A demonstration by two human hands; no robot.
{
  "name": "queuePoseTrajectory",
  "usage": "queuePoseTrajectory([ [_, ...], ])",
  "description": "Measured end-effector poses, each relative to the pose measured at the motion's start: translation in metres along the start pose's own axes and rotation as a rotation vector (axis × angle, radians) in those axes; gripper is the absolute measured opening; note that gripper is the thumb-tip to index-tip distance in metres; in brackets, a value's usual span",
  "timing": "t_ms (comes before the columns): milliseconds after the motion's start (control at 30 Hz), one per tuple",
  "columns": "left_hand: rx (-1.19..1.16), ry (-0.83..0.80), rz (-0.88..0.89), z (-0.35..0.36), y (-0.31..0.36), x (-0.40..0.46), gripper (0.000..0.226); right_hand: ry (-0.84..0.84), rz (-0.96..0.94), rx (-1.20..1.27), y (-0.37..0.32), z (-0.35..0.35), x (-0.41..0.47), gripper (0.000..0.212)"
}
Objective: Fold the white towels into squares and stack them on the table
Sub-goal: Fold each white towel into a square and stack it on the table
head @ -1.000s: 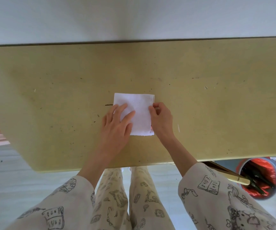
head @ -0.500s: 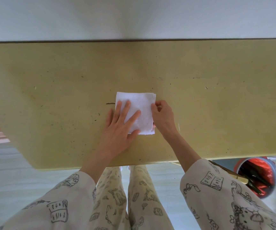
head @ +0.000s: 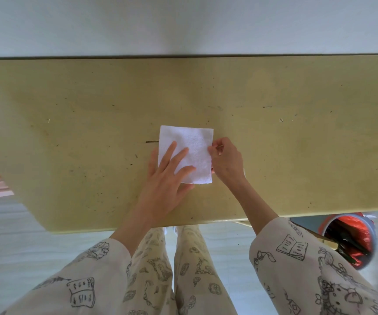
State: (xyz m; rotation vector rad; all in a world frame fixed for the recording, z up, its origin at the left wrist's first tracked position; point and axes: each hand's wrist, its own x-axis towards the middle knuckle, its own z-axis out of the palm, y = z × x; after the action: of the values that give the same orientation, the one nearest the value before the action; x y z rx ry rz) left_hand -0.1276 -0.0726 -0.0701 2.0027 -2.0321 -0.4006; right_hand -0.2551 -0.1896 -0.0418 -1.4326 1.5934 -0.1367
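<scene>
towel (head: 195, 146) flat; l hand (head: 164, 180) fingers straight, pressing; r hand (head: 225, 161) pinches edge.

A scuffed yellow surface (head: 274, 155) carries one folded white towel (head: 192, 144), lying flat near its front edge.
</scene>
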Motion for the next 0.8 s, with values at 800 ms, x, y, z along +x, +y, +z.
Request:
queuePoseTrajectory([
  [800,-0.170,0.120,0.092,0.000,0.017,0.000,0.013,-0.018,0.004,0.070,0.005,-0.001,0.003,0.004],
])
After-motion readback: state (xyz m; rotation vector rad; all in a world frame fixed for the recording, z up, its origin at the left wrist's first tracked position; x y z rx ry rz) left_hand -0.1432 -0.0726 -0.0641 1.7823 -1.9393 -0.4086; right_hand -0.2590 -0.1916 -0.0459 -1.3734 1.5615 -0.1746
